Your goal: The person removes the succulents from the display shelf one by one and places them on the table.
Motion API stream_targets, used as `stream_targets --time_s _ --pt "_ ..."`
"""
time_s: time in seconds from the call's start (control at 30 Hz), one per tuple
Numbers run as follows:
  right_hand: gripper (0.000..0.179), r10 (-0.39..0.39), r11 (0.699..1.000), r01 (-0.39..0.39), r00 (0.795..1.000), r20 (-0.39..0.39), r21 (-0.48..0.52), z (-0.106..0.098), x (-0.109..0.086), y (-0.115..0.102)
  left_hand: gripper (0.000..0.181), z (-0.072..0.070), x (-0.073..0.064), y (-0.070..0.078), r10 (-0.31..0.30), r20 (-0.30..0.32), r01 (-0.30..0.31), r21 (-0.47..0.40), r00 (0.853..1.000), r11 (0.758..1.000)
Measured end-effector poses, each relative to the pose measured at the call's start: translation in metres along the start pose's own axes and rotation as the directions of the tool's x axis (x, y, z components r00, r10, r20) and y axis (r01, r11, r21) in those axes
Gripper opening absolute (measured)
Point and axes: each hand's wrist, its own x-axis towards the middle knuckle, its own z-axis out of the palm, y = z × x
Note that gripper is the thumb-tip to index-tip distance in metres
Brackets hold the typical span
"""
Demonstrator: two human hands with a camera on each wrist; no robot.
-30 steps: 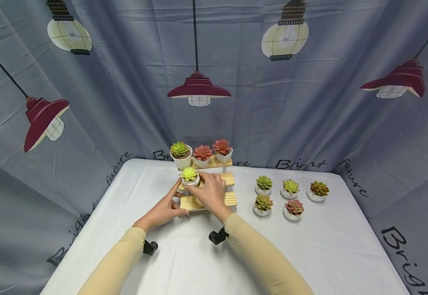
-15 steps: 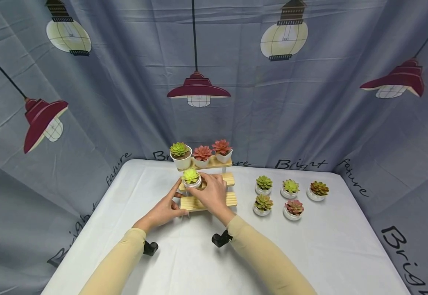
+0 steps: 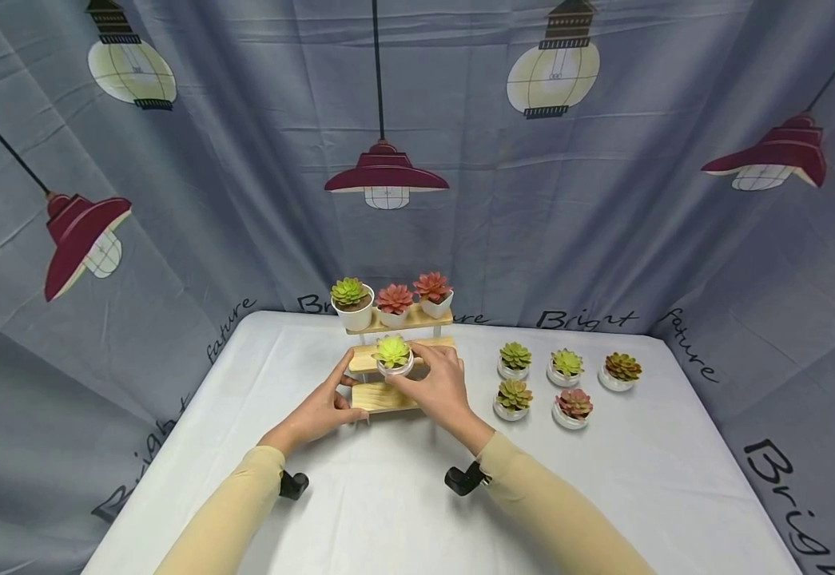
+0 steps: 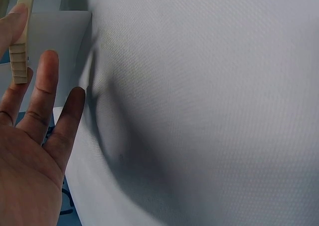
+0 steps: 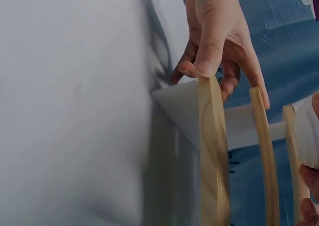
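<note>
A three-tier wooden plant stand (image 3: 370, 395) sits toward the back of the white table. My left hand (image 3: 322, 409) grips its left end; in the right wrist view the thumb (image 5: 207, 61) presses the lowest shelf's end and the index finger reaches the middle shelf (image 5: 266, 161). Between thumb and fingers, my right hand (image 3: 447, 391) pinches the white pot of a yellow-green artificial succulent (image 3: 391, 351), which overlaps the middle shelf in the head view. On the top tier stand a larger green potted succulent (image 3: 350, 295) and two red ones (image 3: 395, 298).
To the right of the stand, several small potted succulents stand on the table (image 3: 388, 511): a green one (image 3: 514, 358), a reddish one (image 3: 574, 406) and a brownish one (image 3: 622, 369) among them. A grey printed curtain (image 3: 489, 239) hangs behind.
My right hand has moved to the right along the stand with the yellow-green succulent, uncovering the left part of the middle shelf. The left hand has stayed at the stand's left end.
</note>
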Motion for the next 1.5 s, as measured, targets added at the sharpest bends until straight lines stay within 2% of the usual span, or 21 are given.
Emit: stream_targets --time_s 0.3,0.57,0.77,0.97,1.17,1.37,1.5 --pt "0.071 0.088 0.995 -0.086 0.996 -0.033 0.056 -0.030 -0.013 0.017 0.116 0.000 -0.001 0.001 -0.004 -0.002 0.004 0.003 1.000 1.000" --pt "0.070 0.126 0.990 -0.123 0.991 -0.042 0.069 -0.057 -0.022 0.037 0.116 0.001 -0.001 0.001 -0.014 -0.007 0.014 -0.015 1.000 1.000" --pt "0.076 0.171 0.985 -0.170 0.983 -0.058 0.029 -0.088 -0.031 0.059 0.116 0.002 -0.001 0.002 -0.009 -0.002 0.009 -0.030 1.000 1.000" --pt "0.087 0.257 0.966 -0.257 0.964 -0.064 0.004 -0.121 -0.046 0.082 0.117 0.002 -0.001 0.000 -0.007 -0.012 0.007 -0.032 1.000 0.999" --pt "0.082 0.252 0.968 -0.252 0.962 -0.106 0.012 -0.150 -0.063 0.105 0.116 0.002 -0.001 0.000 0.000 -0.007 0.000 -0.035 1.000 0.999" --pt "0.088 0.303 0.953 -0.301 0.946 -0.112 0.033 -0.170 -0.077 0.120 0.116 0.001 -0.001 0.000 -0.002 -0.004 0.001 -0.040 1.000 0.999" --pt "0.086 0.305 0.952 -0.303 0.943 -0.134 0.034 -0.182 -0.084 0.130 0.115 0.001 -0.001 0.000 0.001 0.007 0.000 -0.046 1.000 0.999"
